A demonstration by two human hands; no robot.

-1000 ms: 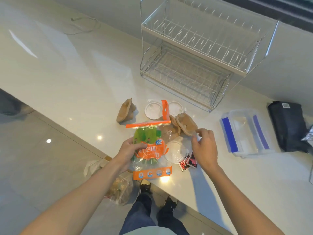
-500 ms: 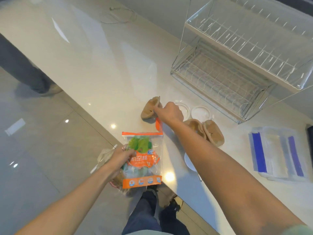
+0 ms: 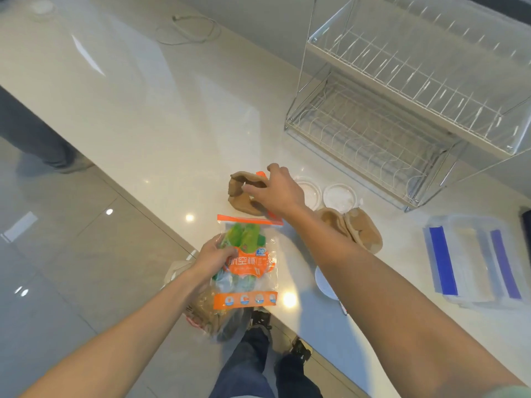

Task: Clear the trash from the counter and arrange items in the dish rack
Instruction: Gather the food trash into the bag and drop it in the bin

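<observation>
My left hand (image 3: 212, 259) grips an orange and clear plastic bag (image 3: 249, 262) at the counter's front edge; green items show inside it. My right hand (image 3: 278, 191) reaches forward and closes its fingers on a crumpled brown paper piece (image 3: 240, 196), with an orange strip (image 3: 262, 174) behind it. Two more crumpled brown paper pieces (image 3: 356, 229) lie to the right of my right forearm. Two round white lids (image 3: 339, 195) sit beyond them. The two-tier wire dish rack (image 3: 396, 116) stands at the back right with nothing in it.
A clear container with blue clips (image 3: 474, 262) lies at the right. A white disc (image 3: 323, 282) peeks out under my right forearm. A plastic trash bag (image 3: 207, 314) hangs below the counter edge by my legs. A white cable (image 3: 189, 30) lies far back. A person's leg (image 3: 31, 133) is at left.
My right hand went from the middle of the counter to the far-left brown paper and closed on it. The left hand drew the orange bag toward the counter edge.
</observation>
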